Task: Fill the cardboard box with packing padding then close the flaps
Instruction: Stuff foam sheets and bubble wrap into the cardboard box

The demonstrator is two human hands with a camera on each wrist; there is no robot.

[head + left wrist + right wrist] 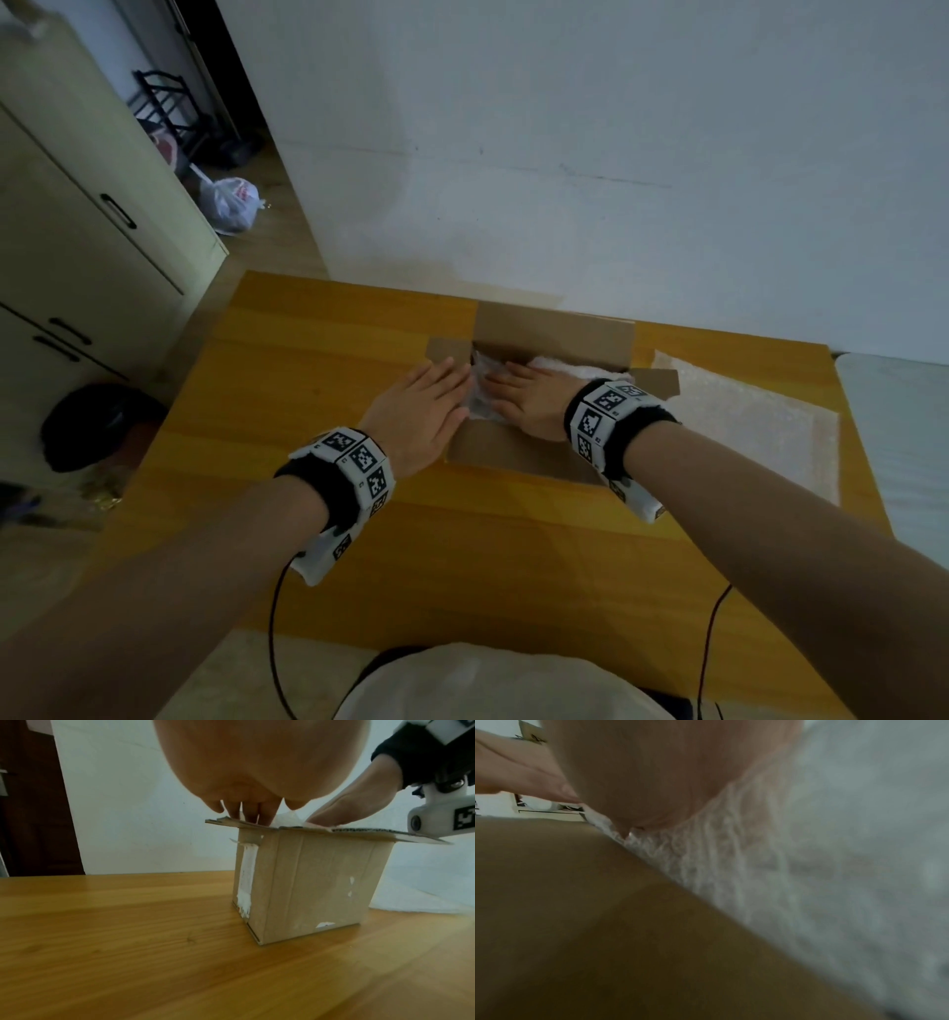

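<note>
A small cardboard box (pixel 549 329) (pixel 308 886) stands on the wooden table with its flaps spread outward. Bubble-wrap padding (pixel 480 380) (pixel 731 862) fills its opening. My left hand (pixel 421 406) (pixel 246 815) lies flat, fingers straight, over the box's left flap (pixel 441 349) and the left edge of the opening. My right hand (pixel 524 401) (pixel 342 809) presses palm-down on the padding inside the box, fingers straight and pointing left. The near flap (pixel 508 452) (pixel 577 902) lies open toward me, under my right wrist.
A spare sheet of bubble wrap (pixel 739 421) lies on the table (pixel 308 360) to the right of the box. A white wall (pixel 565 154) stands just behind the table. A cabinet (pixel 77 231) and a dark bin (pixel 97 426) are on the floor at left.
</note>
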